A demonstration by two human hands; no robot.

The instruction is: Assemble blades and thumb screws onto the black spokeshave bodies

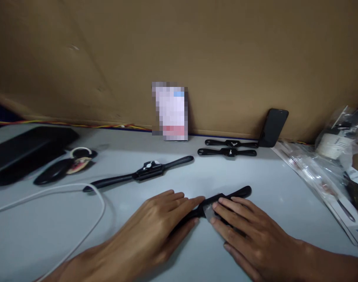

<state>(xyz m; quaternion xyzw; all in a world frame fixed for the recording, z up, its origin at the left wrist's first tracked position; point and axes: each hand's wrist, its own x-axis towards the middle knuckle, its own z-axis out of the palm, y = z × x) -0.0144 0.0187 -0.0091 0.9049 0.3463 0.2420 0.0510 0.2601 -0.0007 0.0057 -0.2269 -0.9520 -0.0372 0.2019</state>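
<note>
A black spokeshave [239, 192] lies aslant near the front middle of the table, between my hands. My left hand [151, 219] is closed around its left handle, with the thumb on the near side. Over the tool's middle lies my right hand [252, 231], its fingers pressing a thin, pale grey flat piece [208, 212] against the body. Whether that piece is a blade or a wrapping, I cannot tell. The fingers hide most of the tool's centre. Farther left lies a second spokeshave [149, 171]. Two more black spokeshaves [230, 152] lie side by side at the back.
A phone [273, 127] and a blurred-out upright screen [173, 111] lean on the brown back panel. At left are a black case [29, 150], keys with a fob [54, 171] and a white cable [101, 213]. Plastic-wrapped packages [317, 176] lie at right.
</note>
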